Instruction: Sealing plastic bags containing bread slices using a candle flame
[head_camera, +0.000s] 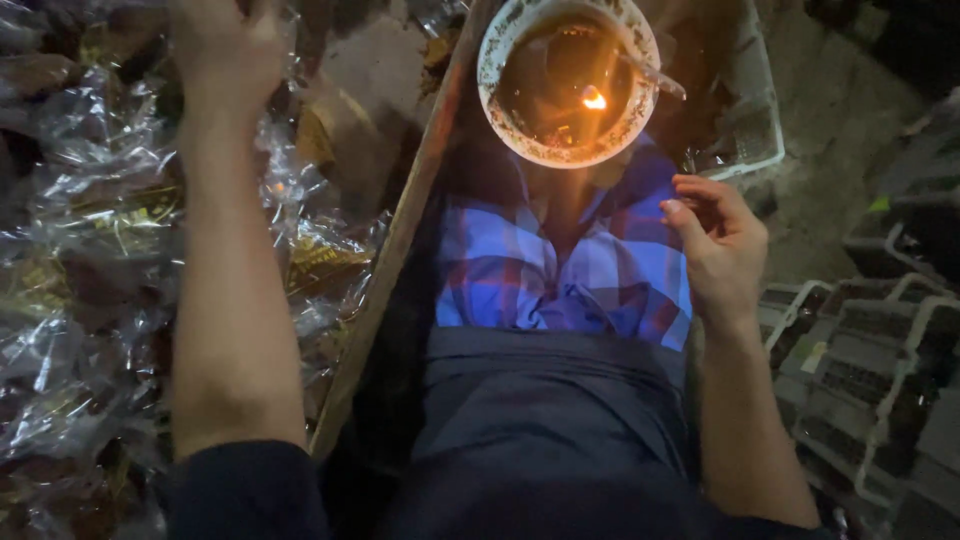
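- Resting over our lap, our right hand (718, 240) sat half-curled, pinching something too small to identify.
- Beyond it, a white bowl (568, 82) held dark liquid and a spoon (655, 75).
- Our left hand (228, 45) reached into crinkled plastic bags (80, 250); its fingers were cut off, so we could not tell its grip.

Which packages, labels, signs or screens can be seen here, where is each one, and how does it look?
Clear crinkled plastic packets: heaped on the left, around the left hand; shiny, with brown and yellow contents.
Stacked grey and white plastic trays: at the lower right, beyond the right hand; shallow, rectangular, dark inside.
White plastic crate: at the upper right, beside the round white bowl of dark liquid; only partly visible.
No signs or screens in view.
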